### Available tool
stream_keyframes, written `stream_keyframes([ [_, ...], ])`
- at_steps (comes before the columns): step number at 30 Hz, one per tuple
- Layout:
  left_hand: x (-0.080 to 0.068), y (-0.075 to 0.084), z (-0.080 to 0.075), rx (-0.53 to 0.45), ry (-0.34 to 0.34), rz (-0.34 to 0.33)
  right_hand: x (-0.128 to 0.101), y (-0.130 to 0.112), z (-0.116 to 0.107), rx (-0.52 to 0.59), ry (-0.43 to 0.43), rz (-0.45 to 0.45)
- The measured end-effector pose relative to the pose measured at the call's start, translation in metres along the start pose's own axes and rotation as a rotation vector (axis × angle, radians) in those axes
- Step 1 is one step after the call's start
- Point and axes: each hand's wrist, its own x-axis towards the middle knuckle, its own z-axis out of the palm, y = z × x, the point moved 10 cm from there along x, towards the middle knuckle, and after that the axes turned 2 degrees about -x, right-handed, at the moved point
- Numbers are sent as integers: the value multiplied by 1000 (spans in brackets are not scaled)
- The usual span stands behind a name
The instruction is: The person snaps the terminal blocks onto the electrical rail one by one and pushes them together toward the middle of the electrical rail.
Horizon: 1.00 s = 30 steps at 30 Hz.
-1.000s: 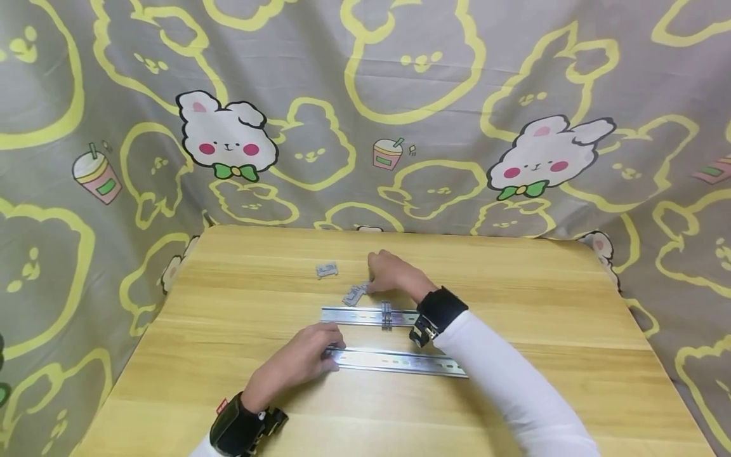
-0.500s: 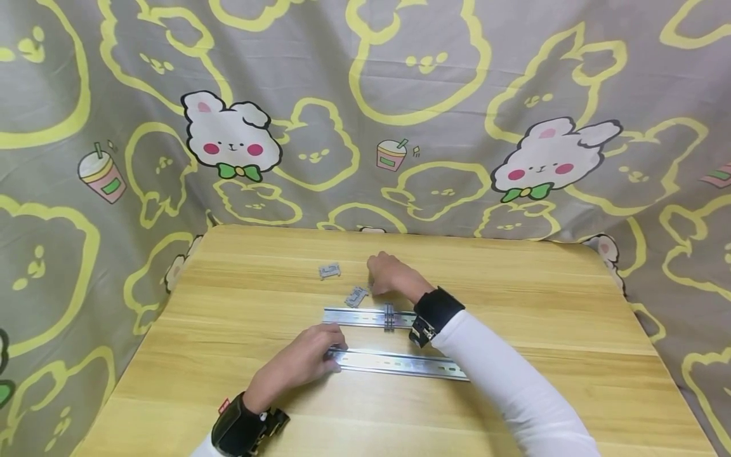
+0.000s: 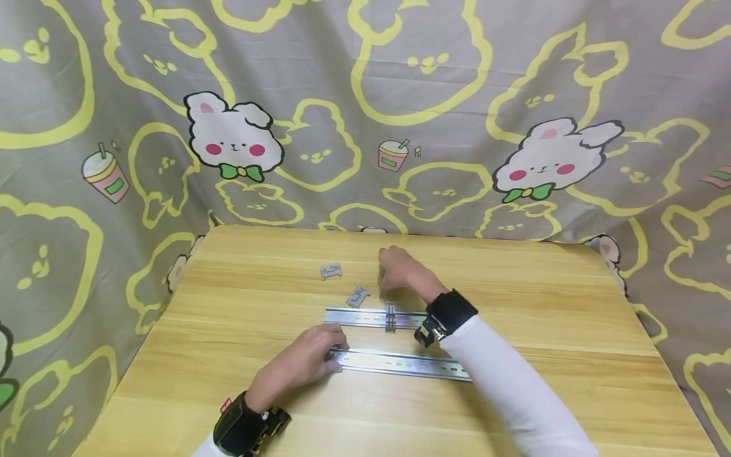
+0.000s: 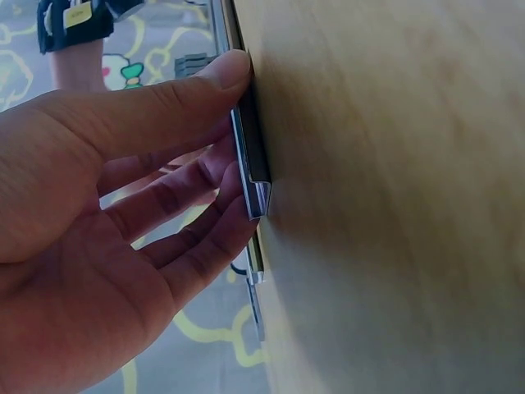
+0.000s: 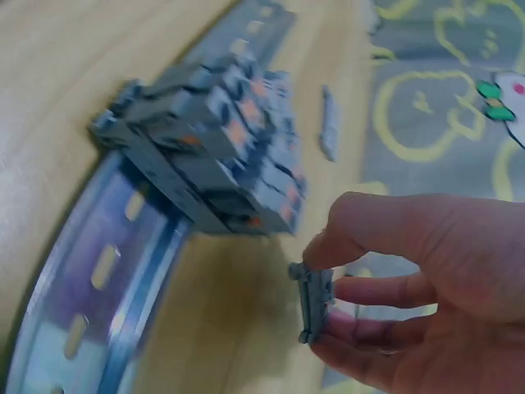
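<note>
My left hand (image 3: pixel 305 354) holds the left end of the nearer DIN rail (image 3: pixel 400 364), its thumb on one edge and fingers on the other, as the left wrist view shows. Beyond it lies a second DIN rail (image 3: pixel 345 317) with a small stack of grey terminal blocks (image 3: pixel 390 317) seated across it. My right hand (image 3: pixel 404 273), behind that rail, pinches a single grey terminal block (image 5: pixel 316 300) between thumb and fingertips. In the right wrist view this piece is close to the seated stack (image 5: pixel 213 148) but apart from it.
Two loose grey terminal blocks lie flat on the wooden table (image 3: pixel 240 285): one (image 3: pixel 358 297) just behind the far rail, another (image 3: pixel 330 271) farther back and left. A patterned curtain (image 3: pixel 320 127) hangs behind the table and along its sides.
My right hand has drawn slightly right, away from the loose terminal block beside it, with one block between its fingers. The left hand stays at the near rail's end.
</note>
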Motion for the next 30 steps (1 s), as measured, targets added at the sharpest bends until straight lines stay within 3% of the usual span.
stream_keyframes([
  [5,1,2,0,1,8,14,-14,11,-26,62,133,-62],
  [14,1,-2,2,1,-8,-17,-68,47,-46,218,279,-8],
  [21,1,-3,3,3,-8,-11,-125,70,-45,342,377,-83],
  [30,0,-1,3,44,-9,-7,-179,94,-18,436,387,-203],
])
